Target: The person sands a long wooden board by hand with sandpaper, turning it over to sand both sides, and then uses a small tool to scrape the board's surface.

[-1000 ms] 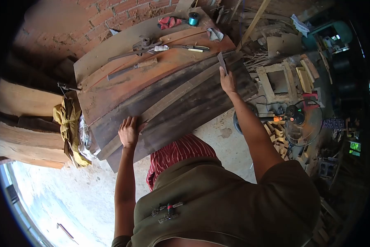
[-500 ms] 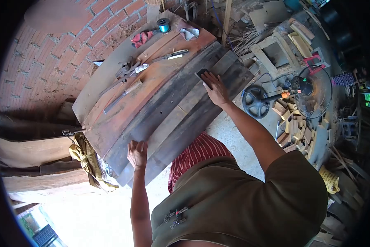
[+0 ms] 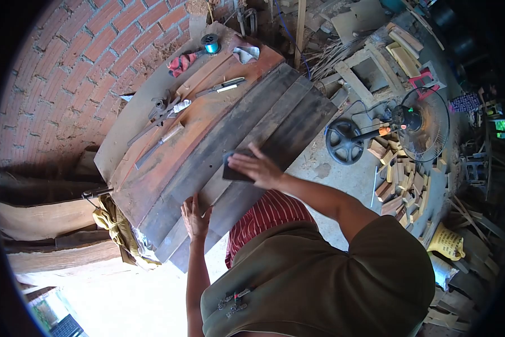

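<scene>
My right hand (image 3: pixel 258 168) presses a dark rectangular sanding pad (image 3: pixel 229 172) against the grey-brown wooden boards (image 3: pixel 286 123), around the middle of their length. The hand covers part of the pad, so its underside is hidden. Close to the boards' left end, my left hand (image 3: pixel 195 219) rests on the wood with fingers stretched out and thumb apart, holding nothing. The boards lie side by side along the near side of the workbench, with dark stains on their surface.
On the reddish bench top (image 3: pixel 168 163) lie a chisel (image 3: pixel 161 145), a clamp-like metal tool (image 3: pixel 163 109), a brush-like tool (image 3: pixel 221 86), a blue spool (image 3: pixel 210 44) and cloths. A fan (image 3: pixel 407 121) stands right, by wood offcuts (image 3: pixel 401 182). A brick wall (image 3: pixel 84 62) rises behind.
My right hand has slid the pad from the boards' far right end leftward and nearer to me. My left hand's curled fingers have straightened, and it has shifted slightly right. The view has shifted a little.
</scene>
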The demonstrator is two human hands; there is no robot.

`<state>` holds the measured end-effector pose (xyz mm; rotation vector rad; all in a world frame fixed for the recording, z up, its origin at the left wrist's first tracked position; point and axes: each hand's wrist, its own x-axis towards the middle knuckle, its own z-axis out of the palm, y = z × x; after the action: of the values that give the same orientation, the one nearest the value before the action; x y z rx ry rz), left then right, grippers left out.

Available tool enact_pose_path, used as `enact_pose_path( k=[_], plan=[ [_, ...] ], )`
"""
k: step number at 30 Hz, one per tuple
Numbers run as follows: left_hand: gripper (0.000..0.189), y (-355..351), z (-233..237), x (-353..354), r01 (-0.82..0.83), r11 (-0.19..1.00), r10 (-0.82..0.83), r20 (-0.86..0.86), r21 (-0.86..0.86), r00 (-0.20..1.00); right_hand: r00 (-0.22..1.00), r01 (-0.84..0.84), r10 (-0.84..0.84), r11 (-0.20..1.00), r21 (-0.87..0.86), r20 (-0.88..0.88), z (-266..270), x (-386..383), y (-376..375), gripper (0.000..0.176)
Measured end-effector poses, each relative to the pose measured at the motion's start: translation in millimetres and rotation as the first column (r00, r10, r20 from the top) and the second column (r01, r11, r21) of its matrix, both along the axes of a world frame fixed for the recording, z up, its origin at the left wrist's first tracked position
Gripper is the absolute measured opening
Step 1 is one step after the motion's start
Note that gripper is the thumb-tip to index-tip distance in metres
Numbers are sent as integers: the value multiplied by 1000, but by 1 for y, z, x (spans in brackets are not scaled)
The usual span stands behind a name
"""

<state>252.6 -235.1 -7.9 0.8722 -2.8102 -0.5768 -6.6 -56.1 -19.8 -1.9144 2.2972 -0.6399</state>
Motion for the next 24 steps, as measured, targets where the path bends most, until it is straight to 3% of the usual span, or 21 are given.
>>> enact_pose_path(
  k=[1, 2, 4, 6, 7, 9, 10, 11, 13, 15, 17, 19, 21, 24],
  plan=[
    [77, 4, 2, 0, -28, 999, 28, -1, 26, 1000, 997, 47, -48, 999, -10, -68, -3, -29, 14, 63],
    [77, 4, 3, -2, -31, 999, 31, 5, 33, 1000, 974, 215, -210, 975, 56, -80, 1, -62, 22, 65],
    [76, 2, 4, -2, -35, 997, 38, -39, 68, 999, 828, 527, -491, 847, 75, -272, 9, -129, 36, 63],
    [76, -2, 3, -3, -42, 997, 42, -6, 64, 999, 666, 719, -697, 695, -21, -265, 1, -186, 40, 60],
    [76, -4, 3, -4, -44, 997, 43, 21, 64, 999, 673, 711, -691, 702, -25, -264, -2, -188, 35, 60],
    [76, -5, 5, -4, -51, 996, 49, 30, 71, 998, 568, 810, -775, 586, 22, -278, -4, -176, 21, 60],
    [75, -5, 6, -6, -48, 995, 44, 39, 84, 998, 607, 788, -784, 615, -29, -132, -11, -152, 12, 62],
    [75, -5, 6, -8, -55, 995, 52, 35, 88, 998, 742, 660, -655, 751, -10, -142, -5, -122, 7, 65],
    [75, -3, 6, -7, -71, 994, 67, 39, 88, 997, 937, 349, -349, 937, 6, 12, 4, -72, 8, 73],
    [76, -6, 7, -8, -70, 993, 67, 30, 93, 997, 978, 187, -186, 982, 0, -93, 5, -91, 19, 67],
    [77, -5, 5, -6, -53, 995, 50, 36, 87, 998, 892, 385, -359, 922, 44, -276, 8, -143, 30, 60],
    [77, -4, 6, -8, -64, 994, 59, 51, 91, 997, 702, 696, -679, 718, 3, -214, 9, -208, 38, 50],
    [77, -5, 9, -8, -72, 993, 66, 63, 89, 996, 553, 827, -816, 563, -12, -166, 7, -253, 48, 45],
    [77, -9, 9, -12, -93, 988, 86, 63, 123, 994, 601, 771, -768, 630, -90, -223, -6, -225, 49, 48]
  ],
)
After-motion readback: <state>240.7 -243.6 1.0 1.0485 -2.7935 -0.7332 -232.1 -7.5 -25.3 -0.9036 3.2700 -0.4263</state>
